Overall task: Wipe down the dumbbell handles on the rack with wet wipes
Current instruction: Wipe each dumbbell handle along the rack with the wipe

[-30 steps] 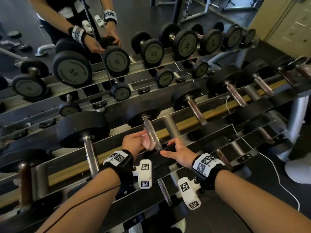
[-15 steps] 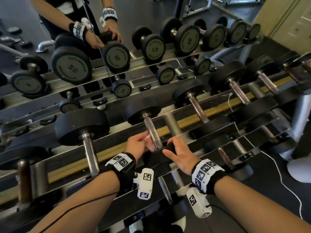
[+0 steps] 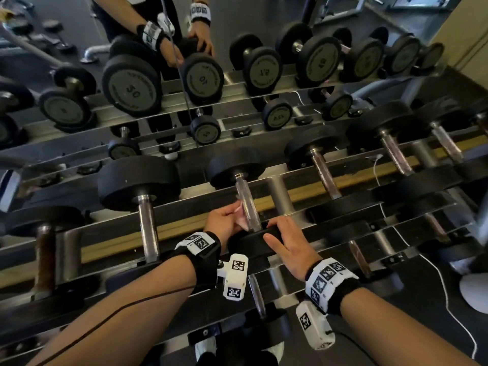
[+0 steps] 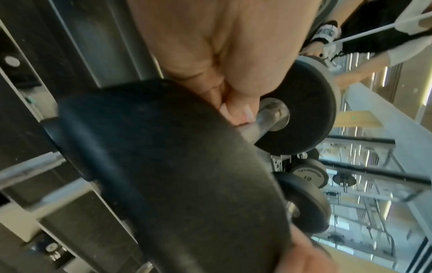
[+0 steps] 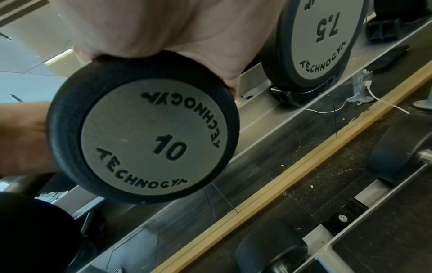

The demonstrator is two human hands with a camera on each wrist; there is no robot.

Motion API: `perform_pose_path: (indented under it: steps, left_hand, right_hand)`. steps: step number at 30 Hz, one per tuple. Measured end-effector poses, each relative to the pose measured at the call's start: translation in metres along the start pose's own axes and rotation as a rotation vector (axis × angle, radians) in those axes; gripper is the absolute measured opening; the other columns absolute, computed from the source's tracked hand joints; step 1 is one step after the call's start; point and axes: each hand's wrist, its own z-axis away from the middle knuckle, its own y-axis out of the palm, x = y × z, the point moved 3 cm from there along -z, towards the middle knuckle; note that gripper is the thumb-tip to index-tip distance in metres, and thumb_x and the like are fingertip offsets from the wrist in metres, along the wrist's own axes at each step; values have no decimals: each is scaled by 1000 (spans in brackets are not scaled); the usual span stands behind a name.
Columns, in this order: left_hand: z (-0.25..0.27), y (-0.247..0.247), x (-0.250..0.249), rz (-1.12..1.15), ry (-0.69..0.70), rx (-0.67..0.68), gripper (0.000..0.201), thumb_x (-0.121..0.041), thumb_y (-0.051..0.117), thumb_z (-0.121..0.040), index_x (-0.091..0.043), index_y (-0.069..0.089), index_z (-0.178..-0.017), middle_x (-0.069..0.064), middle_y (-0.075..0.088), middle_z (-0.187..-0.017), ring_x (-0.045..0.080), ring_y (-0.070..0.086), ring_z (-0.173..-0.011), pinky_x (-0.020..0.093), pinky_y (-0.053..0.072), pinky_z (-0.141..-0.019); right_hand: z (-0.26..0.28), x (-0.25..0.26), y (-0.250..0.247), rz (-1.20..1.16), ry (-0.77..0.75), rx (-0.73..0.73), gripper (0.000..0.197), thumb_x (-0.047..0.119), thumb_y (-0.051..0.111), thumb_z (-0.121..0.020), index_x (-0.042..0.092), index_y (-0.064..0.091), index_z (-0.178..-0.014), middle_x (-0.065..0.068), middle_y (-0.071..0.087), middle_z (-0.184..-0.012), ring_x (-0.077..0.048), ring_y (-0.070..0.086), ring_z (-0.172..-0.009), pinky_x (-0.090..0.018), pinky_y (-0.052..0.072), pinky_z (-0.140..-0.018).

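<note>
A dumbbell marked 10 (image 5: 149,133) lies on the rack's top tier, its steel handle (image 3: 247,204) running away from me. My left hand (image 3: 224,220) pinches a pale wet wipe (image 3: 240,221) against the left side of that handle, near the front head. In the left wrist view the wipe (image 4: 246,113) shows between my fingertips, beside the handle (image 4: 264,122). My right hand (image 3: 287,241) lies over the black front head (image 3: 250,241), fingers curled over its top edge. The palm (image 5: 175,27) covers the rim of the head.
A bigger dumbbell (image 3: 142,180) sits to the left and a 7.5 dumbbell (image 5: 322,37) to the right, with several more along the rack rail (image 3: 343,207). A mirror behind reflects the rack and my arms. Lower tiers hold smaller dumbbells. A white cable (image 3: 446,291) trails on the floor.
My right hand has moved forward onto the front head of the dumbbell and settled there. My left hand keeps the wipe on the handle, shifted slightly.
</note>
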Motion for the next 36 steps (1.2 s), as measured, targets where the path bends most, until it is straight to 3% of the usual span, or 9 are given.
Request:
perform_pose_path:
  steps: [6,9,12,16,21,25,32,34,36]
  left_hand:
    - [10,-10,-4,-57,-24,23,23,-2,61,-95,-8,73,-114,15,75,-105,24,73,-91,26,60,-67]
    - [2,-8,-14,50,-15,-64,31,7,50,-96,-9,70,-114,15,72,-105,29,71,-94,32,59,-72]
    - [-11,1,-26,184,-8,-82,30,5,48,-99,-9,66,-120,16,69,-110,29,68,-96,37,58,-74]
    - [-11,5,-17,120,-9,-72,31,-2,53,-99,-7,65,-127,19,69,-118,33,68,-108,49,54,-97]
    - [-3,2,1,-12,-52,23,28,-2,51,-99,-7,70,-119,13,75,-107,27,73,-97,42,58,-91]
    - [-16,1,-20,53,13,-26,25,0,52,-98,-8,69,-115,15,74,-109,28,73,-96,38,61,-80]
    - [-5,-1,0,83,-21,-31,28,-6,57,-97,-19,69,-118,10,76,-103,26,75,-92,40,61,-80]
    - [-7,0,-5,95,-7,-30,28,-4,55,-97,-19,70,-114,10,77,-99,26,75,-89,36,62,-72]
    - [-12,2,-16,121,4,-55,27,-1,52,-98,-20,70,-107,15,74,-107,31,74,-92,38,62,-75]
  right_hand:
    - [0,1,-1,-11,-9,17,25,54,44,-97,37,43,-115,17,40,-111,0,45,-104,-28,44,-94]
    - [-1,-1,0,-11,-13,17,23,52,45,-97,37,44,-115,15,41,-112,-3,46,-106,-30,43,-95]
    - [-3,-3,1,-9,-20,12,20,47,48,-98,34,46,-114,10,44,-112,-7,46,-107,-33,42,-98]
    - [-5,-4,0,-19,-15,16,20,43,52,-98,31,48,-114,8,46,-112,-11,48,-108,-36,42,-100]
    - [-4,-6,0,-25,-6,24,22,46,51,-97,32,47,-114,8,46,-111,-9,48,-107,-35,43,-100]
    - [-3,-4,0,-46,-13,20,26,52,47,-94,34,46,-113,11,43,-111,-6,47,-107,-33,44,-98]
    - [-4,-6,1,-35,-20,14,34,58,43,-92,33,46,-114,10,45,-110,-5,48,-105,-25,41,-94]
    - [-3,-6,1,-41,-29,10,37,62,41,-90,33,46,-114,11,45,-110,-3,47,-106,-22,40,-92]
    - [-4,-5,1,-52,-27,13,41,67,39,-87,35,45,-113,13,45,-111,0,47,-105,-19,39,-90]
